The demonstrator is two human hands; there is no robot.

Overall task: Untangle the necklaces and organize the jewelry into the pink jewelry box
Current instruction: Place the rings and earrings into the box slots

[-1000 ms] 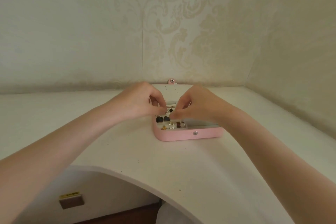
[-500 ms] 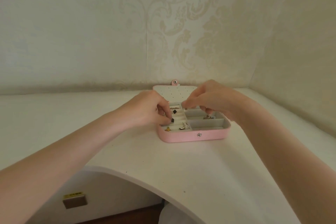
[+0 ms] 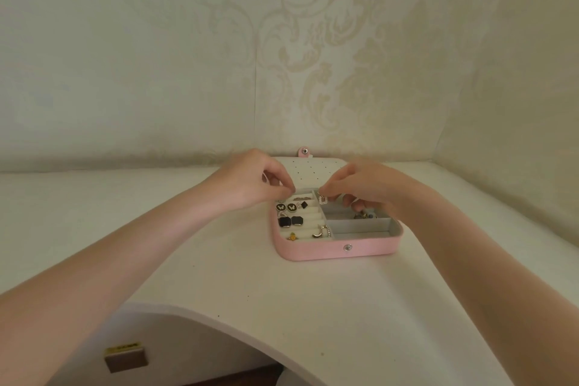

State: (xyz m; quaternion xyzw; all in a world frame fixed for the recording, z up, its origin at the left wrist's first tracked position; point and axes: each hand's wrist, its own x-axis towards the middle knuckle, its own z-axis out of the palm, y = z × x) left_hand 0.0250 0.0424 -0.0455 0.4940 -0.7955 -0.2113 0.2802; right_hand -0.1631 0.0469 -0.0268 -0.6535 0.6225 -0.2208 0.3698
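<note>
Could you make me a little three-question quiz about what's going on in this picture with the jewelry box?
1. True or false: the pink jewelry box is closed.
2. What dangles below the right hand? A) a rectangular sparkly pendant B) a watch C) a key
3. Which side of the box holds the black square earrings?

Key: 1 false, it lies open. 2 A. 3 The left side, near the left hand.

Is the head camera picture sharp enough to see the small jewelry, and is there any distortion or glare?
Head view: soft, even light, no glare; the black earrings in the pink jewelry box read clearly. The left hand and right hand are slightly blurred; whatever thin piece they pinch is too fine to resolve. Wide-angle bending curves the table edges.
</note>
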